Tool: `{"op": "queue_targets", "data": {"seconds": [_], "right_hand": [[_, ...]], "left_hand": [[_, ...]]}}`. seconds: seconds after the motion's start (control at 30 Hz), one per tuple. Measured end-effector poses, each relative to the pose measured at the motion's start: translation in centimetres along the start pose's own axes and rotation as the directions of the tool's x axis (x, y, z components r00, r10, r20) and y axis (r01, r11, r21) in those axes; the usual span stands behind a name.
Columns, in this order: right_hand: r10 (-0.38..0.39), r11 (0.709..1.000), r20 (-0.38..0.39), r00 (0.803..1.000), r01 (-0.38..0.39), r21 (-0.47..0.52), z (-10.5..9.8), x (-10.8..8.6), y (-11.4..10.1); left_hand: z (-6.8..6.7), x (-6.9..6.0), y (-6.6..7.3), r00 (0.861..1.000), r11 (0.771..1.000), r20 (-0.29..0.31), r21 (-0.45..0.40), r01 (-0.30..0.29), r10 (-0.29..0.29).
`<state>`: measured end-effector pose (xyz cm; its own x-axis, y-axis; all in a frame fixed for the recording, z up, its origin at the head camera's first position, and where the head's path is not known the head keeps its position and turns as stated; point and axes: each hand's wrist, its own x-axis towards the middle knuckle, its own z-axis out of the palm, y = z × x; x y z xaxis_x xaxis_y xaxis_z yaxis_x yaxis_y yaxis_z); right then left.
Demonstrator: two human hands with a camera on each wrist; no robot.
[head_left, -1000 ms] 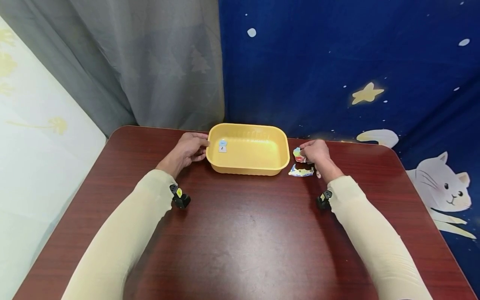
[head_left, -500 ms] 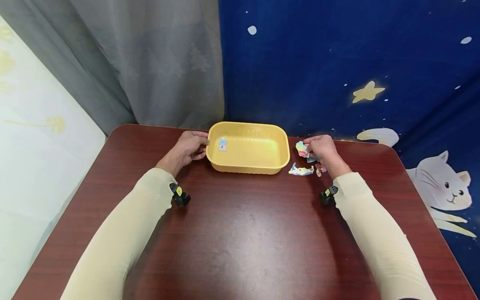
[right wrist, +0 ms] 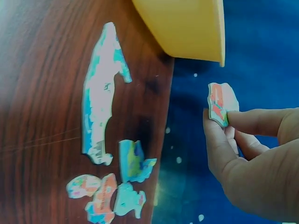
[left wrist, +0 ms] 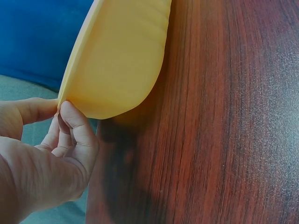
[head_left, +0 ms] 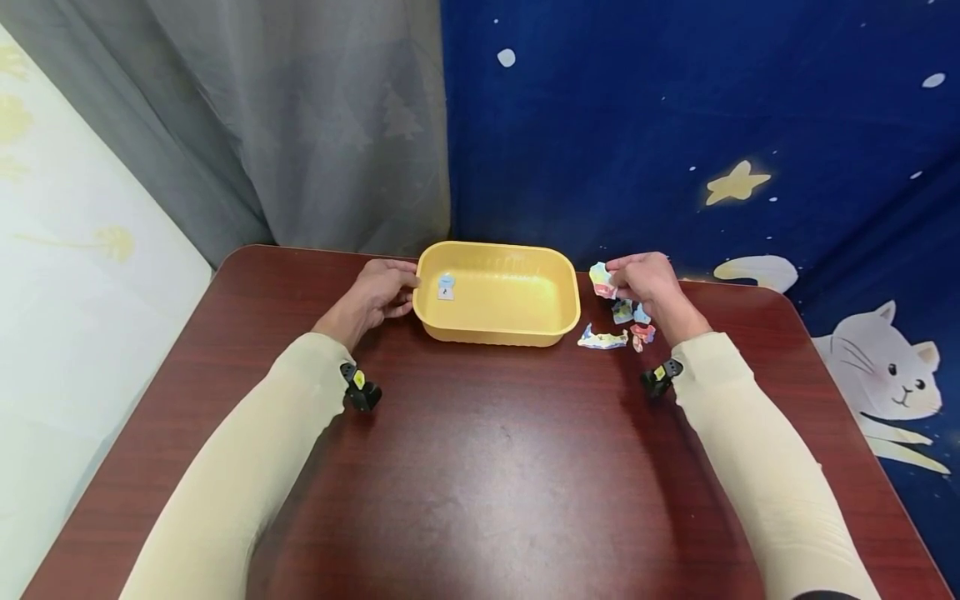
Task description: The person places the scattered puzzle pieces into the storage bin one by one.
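Observation:
The left hand (head_left: 375,296) pinches the left rim of the yellow basin (head_left: 495,338); in the left wrist view, thumb and fingers (left wrist: 77,119) grip the rim of the basin (left wrist: 117,60). Between thumb and fingers of the right hand (head_left: 651,287) is a colourful flat piece (head_left: 602,281), held raised just right of the basin. The right wrist view shows that piece (right wrist: 219,103) pinched at its lower end by the right hand (right wrist: 257,149). Two small pieces, one light blue (head_left: 446,280) and one white (head_left: 446,293), lie inside the basin at its left end.
A long pale piece (head_left: 603,340) lies on the table (head_left: 480,467), right of the basin. Beside it are a blue and yellow piece (right wrist: 135,161), a teal piece (right wrist: 127,199) and reddish pieces (right wrist: 103,198). Grey and blue curtains (head_left: 637,125) hang behind the table.
The right hand has lifted the colourful piece and moved up and slightly right, uncovering the small pieces on the table. The left hand has stayed at the basin's rim.

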<state>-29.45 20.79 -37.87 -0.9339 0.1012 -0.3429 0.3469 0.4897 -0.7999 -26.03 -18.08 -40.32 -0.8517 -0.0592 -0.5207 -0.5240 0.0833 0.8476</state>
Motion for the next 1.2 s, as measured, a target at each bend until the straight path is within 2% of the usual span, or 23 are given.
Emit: {"op": "queue_targets", "data": {"seconds": [0.2,0.6,1.2], "right_hand": [[-0.022,1.000,0.025,0.999,0.022,0.009,0.1,0.0,-0.6],[-0.023,0.989,0.104,0.994,0.008,0.145,1.2,-0.3,-1.6],[-0.039,0.992,0.125,0.991,0.023,0.127,3.5,-0.4,-3.3]], "left_hand": [[0.1,0.1,0.0,1.000,1.000,-0.001,0.003,-0.003,0.003],[0.1,0.0,-0.1,1.000,1.000,-0.001,0.006,0.001,-0.001],[0.0,0.1,-0.1,1.000,1.000,0.006,0.003,-0.008,0.008]]}}
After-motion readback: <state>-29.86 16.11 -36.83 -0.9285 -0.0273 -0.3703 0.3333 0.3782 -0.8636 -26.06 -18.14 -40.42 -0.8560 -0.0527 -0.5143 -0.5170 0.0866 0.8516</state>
